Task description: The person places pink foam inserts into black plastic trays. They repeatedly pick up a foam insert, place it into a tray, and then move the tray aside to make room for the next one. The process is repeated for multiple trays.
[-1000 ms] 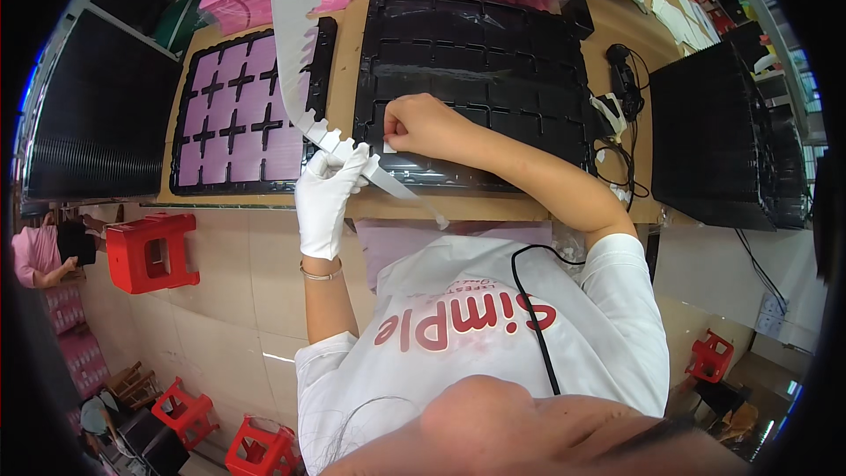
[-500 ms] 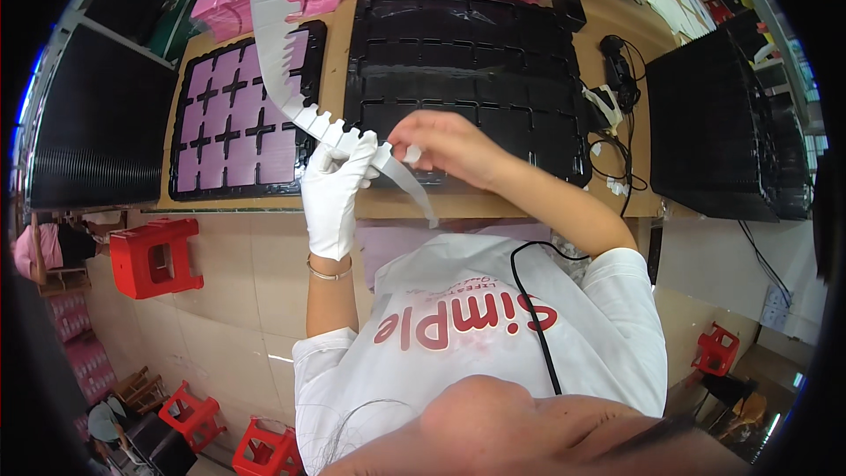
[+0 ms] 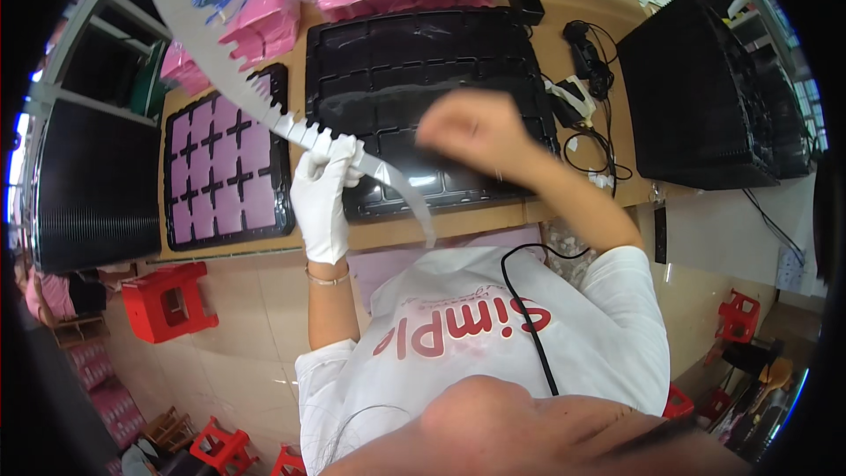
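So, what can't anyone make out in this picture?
In the head view:
White strip: far end cut off by the top edge.
Right hand: motion blur hides whether it holds anything.
Gloved left hand: covers the strip where it pinches it.
Black tray: partly hidden behind the right hand.

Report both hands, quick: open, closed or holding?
Left hand: gloved, closed on the white strip.
Right hand: bare, blurred over the black tray; cannot tell whether it is open or holding anything.
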